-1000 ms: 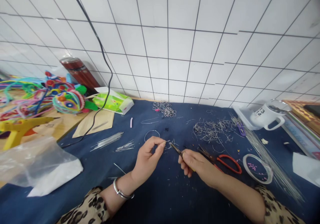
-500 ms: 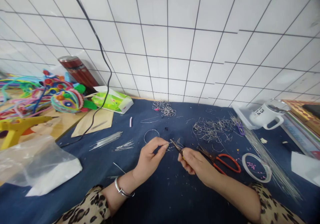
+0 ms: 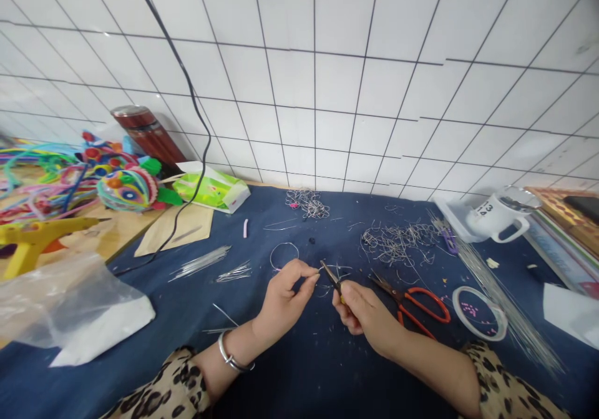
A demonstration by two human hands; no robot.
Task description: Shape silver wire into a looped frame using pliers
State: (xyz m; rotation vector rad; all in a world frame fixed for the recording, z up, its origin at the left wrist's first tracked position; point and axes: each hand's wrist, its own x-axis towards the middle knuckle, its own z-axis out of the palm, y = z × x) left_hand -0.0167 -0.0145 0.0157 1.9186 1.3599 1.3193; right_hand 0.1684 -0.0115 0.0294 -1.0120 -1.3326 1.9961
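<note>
My left hand (image 3: 291,294), a silver bangle at its wrist, pinches a thin piece of wire (image 3: 320,270) between thumb and forefinger. My right hand (image 3: 362,310) is wrapped round a pair of small pliers (image 3: 331,275), whose dark jaws point up and left, close to the pinched wire. Whether the jaws touch the wire is too fine to make out. Beyond my left hand lies a round wire loop (image 3: 284,245). Short bent wires (image 3: 339,270) lie on the dark blue cloth (image 3: 299,369) behind the pliers. Scissors with orange handles (image 3: 423,303) rest just right of my right hand.
Cut wire bundles (image 3: 234,272) lie left; tangled wire (image 3: 397,243) lies right. A roll ring (image 3: 503,325) with pink beads, long straight wires (image 3: 519,325) and a white mug (image 3: 503,216) stand right. Far left are a yellow glue gun (image 3: 28,238), plastic bag (image 3: 79,300) and red thermos (image 3: 147,133).
My left hand has shifted slightly right and the pliers' tips have moved a little with my right hand. Both grips stay the same.
</note>
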